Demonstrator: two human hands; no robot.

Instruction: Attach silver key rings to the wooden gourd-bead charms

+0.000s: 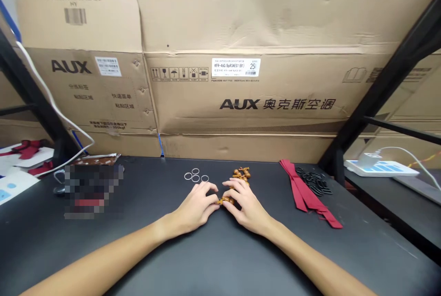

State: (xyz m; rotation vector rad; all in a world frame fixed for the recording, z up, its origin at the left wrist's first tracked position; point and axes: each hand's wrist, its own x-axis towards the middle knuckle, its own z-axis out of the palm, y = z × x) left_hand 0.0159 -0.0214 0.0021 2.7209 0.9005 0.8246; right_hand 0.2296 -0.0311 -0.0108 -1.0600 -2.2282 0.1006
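Observation:
My left hand [199, 207] and my right hand [245, 206] meet at the middle of the black table [213, 259], fingers curled. Between their fingertips they pinch a small brown figurine [225, 201]. Just behind it lies a small pile of similar brown figurines [241, 174]. Several small metal rings [195, 176] lie on the table a little beyond my left hand.
Red ribbons [305, 192] and a heap of black rings [315, 181] lie to the right. A blurred-out patch [91, 188] sits left, with papers and red ribbon [25, 149] beyond. AUX cardboard boxes [241, 57] wall the back. A white power strip [379, 167] is at right.

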